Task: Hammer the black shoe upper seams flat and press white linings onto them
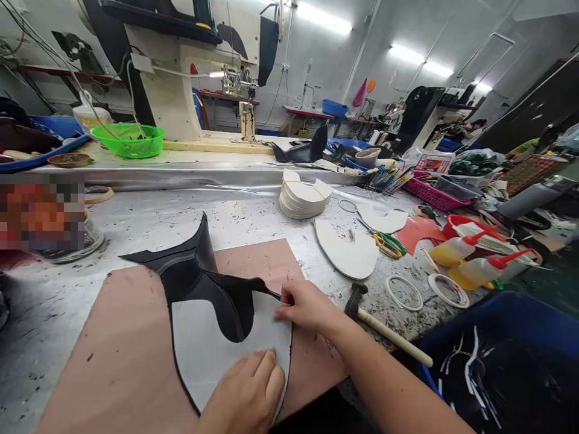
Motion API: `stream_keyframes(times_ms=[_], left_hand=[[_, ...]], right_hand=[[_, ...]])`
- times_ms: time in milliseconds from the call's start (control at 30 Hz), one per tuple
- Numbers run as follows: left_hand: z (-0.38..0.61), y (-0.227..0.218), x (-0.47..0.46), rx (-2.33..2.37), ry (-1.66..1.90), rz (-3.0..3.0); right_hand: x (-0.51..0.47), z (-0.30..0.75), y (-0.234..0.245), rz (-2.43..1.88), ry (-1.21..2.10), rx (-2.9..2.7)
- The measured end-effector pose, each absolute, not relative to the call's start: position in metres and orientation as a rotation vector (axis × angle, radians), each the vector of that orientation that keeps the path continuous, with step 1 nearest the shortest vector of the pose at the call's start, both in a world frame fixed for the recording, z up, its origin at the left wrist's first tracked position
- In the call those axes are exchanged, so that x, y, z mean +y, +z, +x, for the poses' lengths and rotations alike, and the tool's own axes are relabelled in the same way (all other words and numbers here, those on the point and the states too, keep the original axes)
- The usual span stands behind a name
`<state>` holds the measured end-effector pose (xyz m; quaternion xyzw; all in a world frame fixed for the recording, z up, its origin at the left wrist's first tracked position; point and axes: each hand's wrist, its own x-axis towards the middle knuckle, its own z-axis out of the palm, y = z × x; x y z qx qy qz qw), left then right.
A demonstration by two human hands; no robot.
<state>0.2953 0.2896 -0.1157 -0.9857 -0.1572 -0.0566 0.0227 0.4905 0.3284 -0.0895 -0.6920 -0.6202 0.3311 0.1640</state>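
Observation:
A black leather boot upper (186, 278) lies on a pinkish-brown board (113, 337), one flap standing up at its far side. On its near part is a white backing piece (194, 331) with a U-shaped cutout, its outer edge close to the black edge. My right hand (310, 307) pinches the upper's edge at the backing's far right corner, thumb against forefinger. Lower down, my left hand (248, 392) presses on the backing with curled, closed fingers; what lies under them is hidden. A hammer (384, 331) with a pale handle rests right of my right forearm.
Stacked white pieces (302, 196) and a loose white piece (348, 250) lie beyond the board. At right are scissors (389, 244), tape rolls (447, 290), glue bottles (474, 272) and a blue bin (520, 361). A sewing machine (167, 90) and green basket (131, 141) stand behind.

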Motion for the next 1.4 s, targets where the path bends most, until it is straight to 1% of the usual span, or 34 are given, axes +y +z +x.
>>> stream_keyframes(times_ms=[167,233,467,633,800,933,1000,1100,1233,1400], left_hand=[[0.301,-0.12,0.295,-0.787,-0.587,-2.71],[0.301,-0.12,0.299,-0.834,-0.662,-2.666],[0.307,-0.115,0.321,-0.823,-0.592,-2.738],[0.309,-0.124,0.324,-0.948,-0.81,-2.69],[0.31,-0.127,0.324,-1.097,-0.773,-2.681],[0.312,-0.122,0.326,-1.072,-0.698,-2.652],[0.313,-0.12,0.326,-1.062,-0.695,-2.643],[0.312,-0.118,0.327,-1.019,-0.716,-2.642],[0.311,-0.116,0.328,-0.962,-0.724,-2.653],[0.311,-0.119,0.326,-1.068,-0.712,-2.693]], right_hand=[[0.327,0.492,-0.091,-1.91,0.915,-1.824],[0.326,0.492,-0.09,-1.87,0.901,-1.849],[0.32,0.487,-0.092,-1.827,0.778,-1.858],[0.313,0.483,-0.103,-1.789,0.639,-1.904],[0.305,0.476,-0.114,-1.768,0.503,-1.973],[0.298,0.474,-0.121,-1.787,0.278,-2.053],[0.295,0.475,-0.123,-1.774,0.145,-2.057],[0.291,0.475,-0.126,-1.725,0.031,-2.031],[0.289,0.474,-0.125,-1.728,0.025,-2.003],[0.306,0.472,-0.112,-1.854,0.17,-2.023]])
